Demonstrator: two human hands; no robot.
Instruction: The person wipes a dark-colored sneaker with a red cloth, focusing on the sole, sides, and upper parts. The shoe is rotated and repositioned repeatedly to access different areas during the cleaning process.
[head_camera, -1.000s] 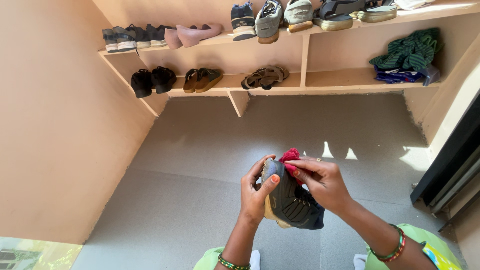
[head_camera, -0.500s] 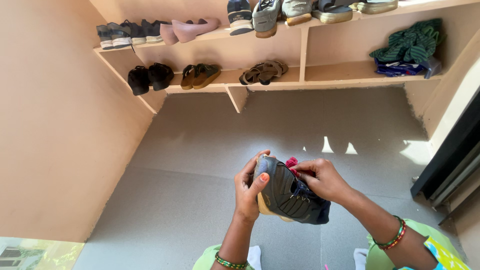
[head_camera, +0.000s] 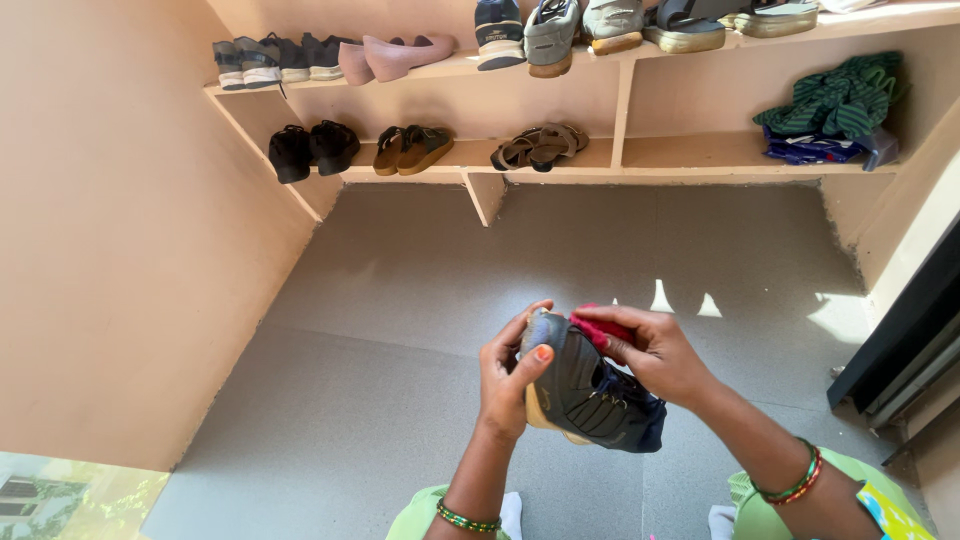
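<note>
Above grey floor (head_camera: 400, 300), hands apparently wipe shoe (head_camera: 590, 395).

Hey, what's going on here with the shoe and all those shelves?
A person is holding a dark sneaker over the grey floor. The left hand grips its toe end, while the right hand presses a red cloth against the toe, as if wiping it. Ahead, wall shelves carry other pairs: black shoes, brown sandals and pink flats.
</note>
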